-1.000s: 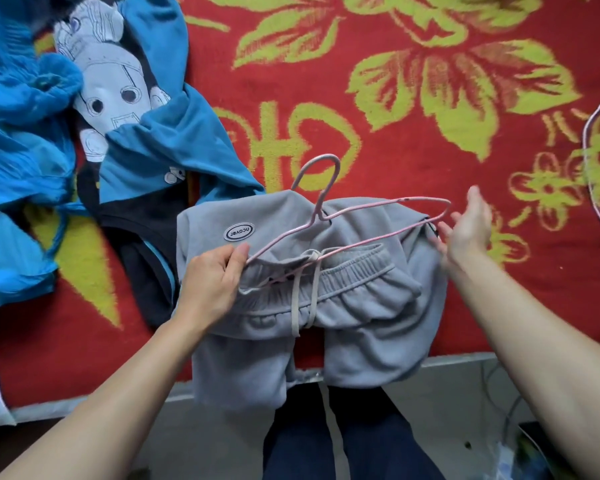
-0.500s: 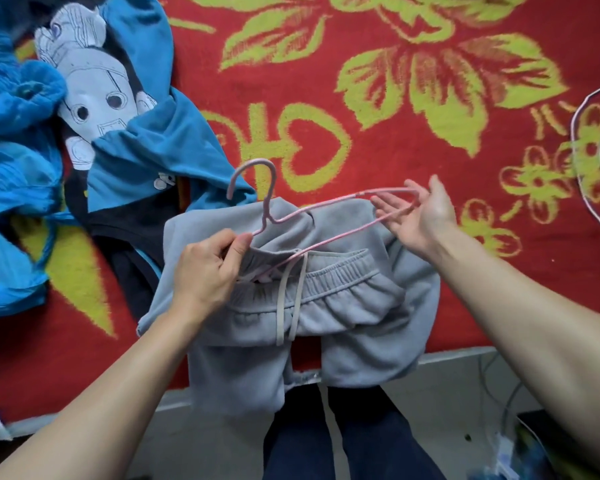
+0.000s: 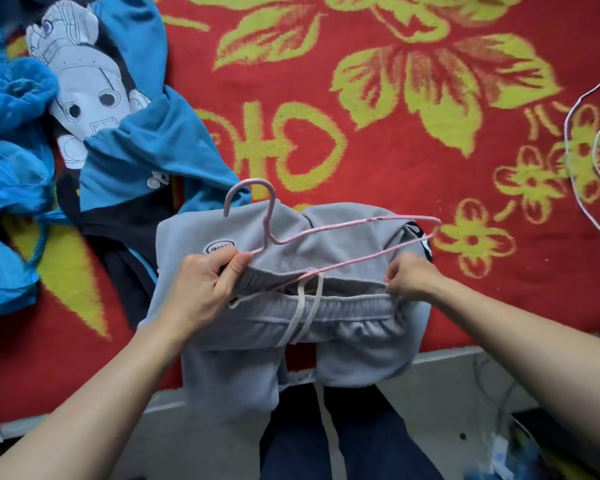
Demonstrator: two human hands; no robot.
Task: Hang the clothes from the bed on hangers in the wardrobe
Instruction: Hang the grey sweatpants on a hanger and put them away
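Two hangers (image 3: 589,150) beside trousers (image 3: 291,306).

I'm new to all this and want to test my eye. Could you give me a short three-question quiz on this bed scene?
1. True or false: the pink hanger lies on the grey sweatpants.
2. What is the right hand gripping? A) the hanger's hook B) the sweatpants' waistband C) the blue top
3. What pale item lies at the blanket's right edge?

Key: 1 true; 2 B; 3 a second, white wire hanger. The left hand pinches the pink hanger's end and the waistband.
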